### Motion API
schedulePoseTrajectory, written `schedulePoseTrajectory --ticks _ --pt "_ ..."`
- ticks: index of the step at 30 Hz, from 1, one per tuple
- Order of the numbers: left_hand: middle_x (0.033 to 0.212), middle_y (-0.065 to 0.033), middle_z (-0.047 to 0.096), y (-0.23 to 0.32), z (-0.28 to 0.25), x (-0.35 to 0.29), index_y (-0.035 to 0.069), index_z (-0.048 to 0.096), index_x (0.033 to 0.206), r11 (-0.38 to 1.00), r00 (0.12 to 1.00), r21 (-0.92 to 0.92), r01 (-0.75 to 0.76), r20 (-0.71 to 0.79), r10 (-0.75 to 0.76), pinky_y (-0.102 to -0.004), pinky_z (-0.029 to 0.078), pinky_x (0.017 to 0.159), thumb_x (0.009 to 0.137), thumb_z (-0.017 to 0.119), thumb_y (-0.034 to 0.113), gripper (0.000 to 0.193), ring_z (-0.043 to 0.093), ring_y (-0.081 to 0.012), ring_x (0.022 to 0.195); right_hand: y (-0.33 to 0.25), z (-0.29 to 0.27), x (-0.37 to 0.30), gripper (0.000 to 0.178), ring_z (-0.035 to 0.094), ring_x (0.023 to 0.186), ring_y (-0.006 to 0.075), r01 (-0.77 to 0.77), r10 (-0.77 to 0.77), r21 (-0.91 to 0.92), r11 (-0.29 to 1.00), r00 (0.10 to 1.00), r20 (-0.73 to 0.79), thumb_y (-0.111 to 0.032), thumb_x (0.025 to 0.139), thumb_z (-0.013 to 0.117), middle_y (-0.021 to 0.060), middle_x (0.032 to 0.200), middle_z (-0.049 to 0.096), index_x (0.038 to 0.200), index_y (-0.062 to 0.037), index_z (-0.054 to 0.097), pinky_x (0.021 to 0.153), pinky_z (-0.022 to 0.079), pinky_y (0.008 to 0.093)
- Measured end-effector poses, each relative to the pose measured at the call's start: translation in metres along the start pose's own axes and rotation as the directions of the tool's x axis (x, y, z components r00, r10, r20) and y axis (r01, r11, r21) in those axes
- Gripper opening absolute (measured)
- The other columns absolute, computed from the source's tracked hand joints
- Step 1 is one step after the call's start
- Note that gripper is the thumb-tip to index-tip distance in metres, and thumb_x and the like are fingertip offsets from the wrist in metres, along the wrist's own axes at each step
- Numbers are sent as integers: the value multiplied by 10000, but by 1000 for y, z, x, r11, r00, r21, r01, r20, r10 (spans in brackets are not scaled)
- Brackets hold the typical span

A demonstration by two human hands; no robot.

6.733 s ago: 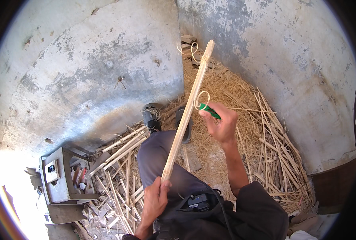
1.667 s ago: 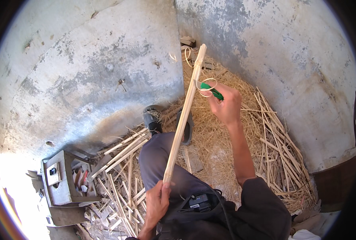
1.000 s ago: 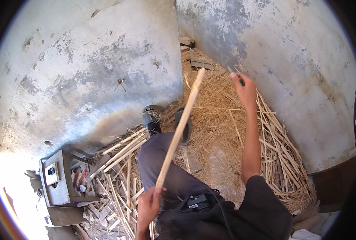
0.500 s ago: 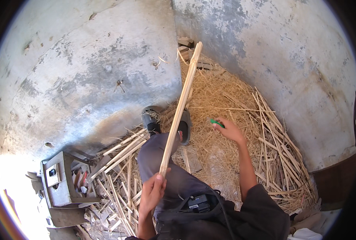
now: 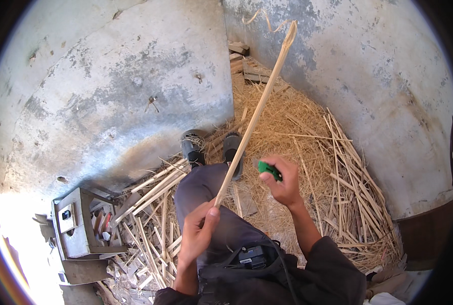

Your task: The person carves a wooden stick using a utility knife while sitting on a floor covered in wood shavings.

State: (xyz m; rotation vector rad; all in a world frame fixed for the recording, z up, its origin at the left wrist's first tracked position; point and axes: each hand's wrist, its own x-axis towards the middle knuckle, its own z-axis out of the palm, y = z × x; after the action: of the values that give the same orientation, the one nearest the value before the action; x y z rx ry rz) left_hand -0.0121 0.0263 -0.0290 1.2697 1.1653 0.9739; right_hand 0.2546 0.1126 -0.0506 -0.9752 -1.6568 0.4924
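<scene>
My left hand (image 5: 197,233) is closed around the lower end of a long, pale wooden stick (image 5: 255,117), which slants up and away to the right. A thin curled shaving (image 5: 267,21) shows beside its frayed far tip. My right hand (image 5: 284,185) is closed on a small green-handled tool (image 5: 270,171), held to the right of the stick and apart from it. The fingers hide part of the tool, so its exact kind cannot be made out. Under the stick are my bent leg (image 5: 201,193) and grey shoes (image 5: 192,145).
Straw-like shavings (image 5: 282,117) cover the floor ahead. Loose sticks (image 5: 358,198) are heaped along the right wall, more (image 5: 153,195) lie at the left. A wooden stool-like frame (image 5: 79,251) stands at the lower left. Two worn walls (image 5: 135,66) meet ahead.
The stick's far end has swung up and to the right and looks narrower. My right hand has moved slightly nearer and turned, showing more of the green tool. My left hand keeps its grip.
</scene>
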Motion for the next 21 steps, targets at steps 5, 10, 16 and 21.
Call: schedulePoseTrajectory --ticks 5,10,16,21 --pt "873 17 528 9 6 -1 -21 683 1413 999 997 18 -50 -62 51 -242 375 682 1100 640 135 352 478 -65 794 -27 5 4 362 713 690 235 190 -185 -39 981 977 108 -353 935 840 88 841 716 1141 -63 776 597 547 325" --pt "872 5 538 24 8 -2 4 695 1415 989 989 107 -102 -92 112 -245 374 681 1063 672 79 361 482 -75 794 -34 8 2 398 706 664 212 265 -246 -134 955 959 144 -397 895 859 51 811 705 1134 -87 787 568 536 337" --pt "878 7 583 21 5 -1 40 708 1421 963 976 198 -185 -80 204 -235 441 611 1082 684 191 372 541 -56 706 -33 15 1 420 670 609 201 318 -300 -166 934 946 124 -457 895 842 34 770 690 1098 -92 803 537 507 335" --pt "871 6 589 21 7 -1 50 715 1417 958 971 206 -200 -91 222 -234 438 605 1086 677 184 359 541 -56 700 -35 20 -1 421 657 592 178 352 -330 -196 915 934 135 -434 866 867 10 744 662 1130 -112 807 517 497 326"
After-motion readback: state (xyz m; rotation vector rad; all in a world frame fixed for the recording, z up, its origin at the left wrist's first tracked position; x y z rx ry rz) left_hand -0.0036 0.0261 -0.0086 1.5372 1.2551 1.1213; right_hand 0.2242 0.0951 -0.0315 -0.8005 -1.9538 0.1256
